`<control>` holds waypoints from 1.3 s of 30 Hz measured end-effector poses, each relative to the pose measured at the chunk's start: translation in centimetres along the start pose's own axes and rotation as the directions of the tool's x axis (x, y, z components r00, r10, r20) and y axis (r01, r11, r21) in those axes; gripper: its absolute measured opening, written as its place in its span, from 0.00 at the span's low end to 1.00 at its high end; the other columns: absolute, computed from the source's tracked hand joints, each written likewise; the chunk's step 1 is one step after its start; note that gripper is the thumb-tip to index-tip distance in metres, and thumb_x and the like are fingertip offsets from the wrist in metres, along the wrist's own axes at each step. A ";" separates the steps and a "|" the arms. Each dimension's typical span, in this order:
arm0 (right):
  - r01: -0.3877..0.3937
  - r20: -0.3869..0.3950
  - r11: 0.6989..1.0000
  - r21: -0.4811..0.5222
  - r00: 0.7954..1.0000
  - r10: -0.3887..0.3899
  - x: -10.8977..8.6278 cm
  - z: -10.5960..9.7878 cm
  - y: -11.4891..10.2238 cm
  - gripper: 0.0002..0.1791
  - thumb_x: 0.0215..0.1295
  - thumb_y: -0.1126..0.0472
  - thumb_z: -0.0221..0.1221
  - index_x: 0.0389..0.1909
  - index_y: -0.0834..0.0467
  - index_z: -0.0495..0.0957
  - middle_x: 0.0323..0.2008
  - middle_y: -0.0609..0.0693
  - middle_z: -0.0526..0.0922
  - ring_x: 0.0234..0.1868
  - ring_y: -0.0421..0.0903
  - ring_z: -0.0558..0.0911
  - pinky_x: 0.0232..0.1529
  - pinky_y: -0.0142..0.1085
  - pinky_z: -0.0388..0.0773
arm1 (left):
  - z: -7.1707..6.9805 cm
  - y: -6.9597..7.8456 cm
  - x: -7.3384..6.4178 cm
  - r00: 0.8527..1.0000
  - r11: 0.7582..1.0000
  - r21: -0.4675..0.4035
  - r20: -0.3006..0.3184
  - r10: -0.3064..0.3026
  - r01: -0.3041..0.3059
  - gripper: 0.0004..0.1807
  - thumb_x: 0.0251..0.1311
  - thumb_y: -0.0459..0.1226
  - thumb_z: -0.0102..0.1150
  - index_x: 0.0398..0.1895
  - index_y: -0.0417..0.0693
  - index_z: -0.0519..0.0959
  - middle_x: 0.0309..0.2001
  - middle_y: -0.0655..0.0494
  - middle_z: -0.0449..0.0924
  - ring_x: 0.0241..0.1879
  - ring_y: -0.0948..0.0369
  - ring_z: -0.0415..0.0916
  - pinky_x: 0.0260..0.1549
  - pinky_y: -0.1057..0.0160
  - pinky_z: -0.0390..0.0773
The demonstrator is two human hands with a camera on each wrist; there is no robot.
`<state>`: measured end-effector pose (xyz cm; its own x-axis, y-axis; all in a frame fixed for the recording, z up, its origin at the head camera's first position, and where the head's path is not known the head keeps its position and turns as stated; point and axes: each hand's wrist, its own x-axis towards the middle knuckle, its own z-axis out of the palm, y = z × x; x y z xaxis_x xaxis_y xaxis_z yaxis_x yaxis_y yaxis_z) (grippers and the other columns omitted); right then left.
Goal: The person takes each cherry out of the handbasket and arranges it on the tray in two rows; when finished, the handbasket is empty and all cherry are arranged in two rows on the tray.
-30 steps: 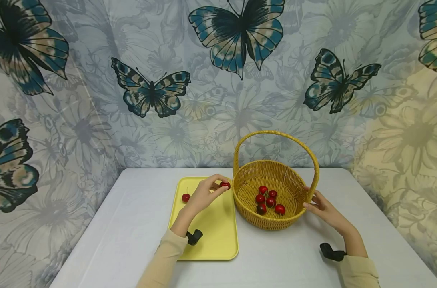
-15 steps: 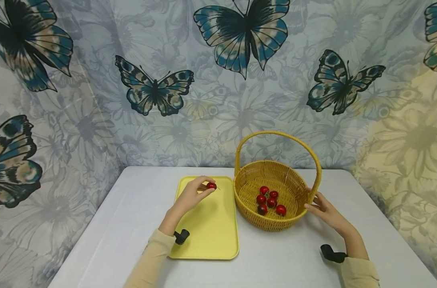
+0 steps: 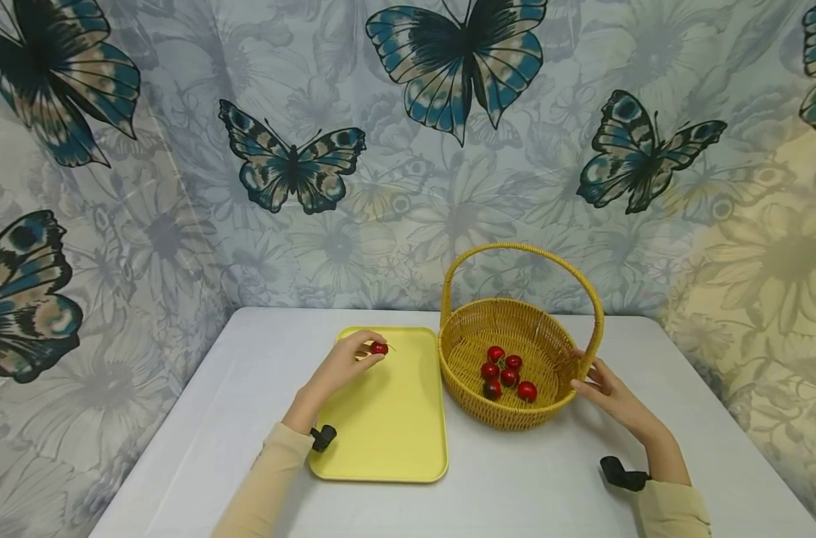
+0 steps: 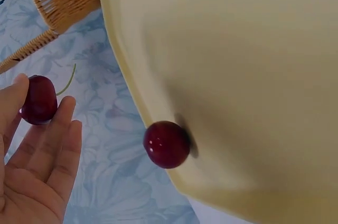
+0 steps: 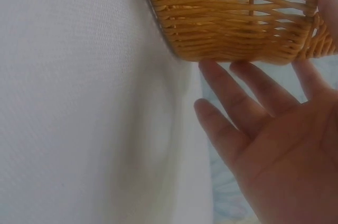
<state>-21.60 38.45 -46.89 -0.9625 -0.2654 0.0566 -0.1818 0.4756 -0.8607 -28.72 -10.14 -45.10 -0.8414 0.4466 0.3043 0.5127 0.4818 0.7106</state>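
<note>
My left hand (image 3: 339,366) is over the far left part of a yellow tray (image 3: 408,418), pinching a dark red cherry (image 4: 41,100) with a thin green stem between thumb and fingertips. A second cherry (image 4: 167,144) sits on the tray near its edge in the left wrist view; in the head view my hand hides it. My right hand (image 3: 613,396) holds the side of a brown wicker basket (image 3: 462,396) at the foot of its handle, thumb on one side and fingers against the weave. Several cherries (image 3: 509,376) lie together inside the basket.
A white table (image 3: 199,403) carries the tray and, to its right, the basket. The tall arched handle (image 3: 521,246) stands upright over the basket. Behind the table hangs a cloth (image 3: 408,261) printed with butterflies and flowers. Black cameras (image 3: 323,438) are strapped to both wrists.
My left hand has moved left, away from the basket rim, still pinching the cherry. It now covers the cherry on the tray in the head view. My right hand stays on the basket.
</note>
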 end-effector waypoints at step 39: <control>-0.010 -0.008 0.999 -0.043 1.000 0.010 -0.2 0.1 -0.4 0.35 0.71 0.57 0.48 0.71 0.62 0.43 0.69 0.69 0.48 0.59 0.45 0.69 0.47 0.21 0.69 | 0.5 -3.9 0.9 0.986 0.936 0.322 0.034 -0.161 0.142 0.16 0.44 0.45 0.72 0.38 0.57 0.82 0.41 0.63 0.80 0.45 0.57 0.69 0.50 0.47 0.64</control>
<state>-21.33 38.27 -46.59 -0.9659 -0.2537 0.0523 -0.1803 0.5136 -0.8389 -31.43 -11.28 -47.92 -0.9068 0.3884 0.1639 0.4155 0.7573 0.5038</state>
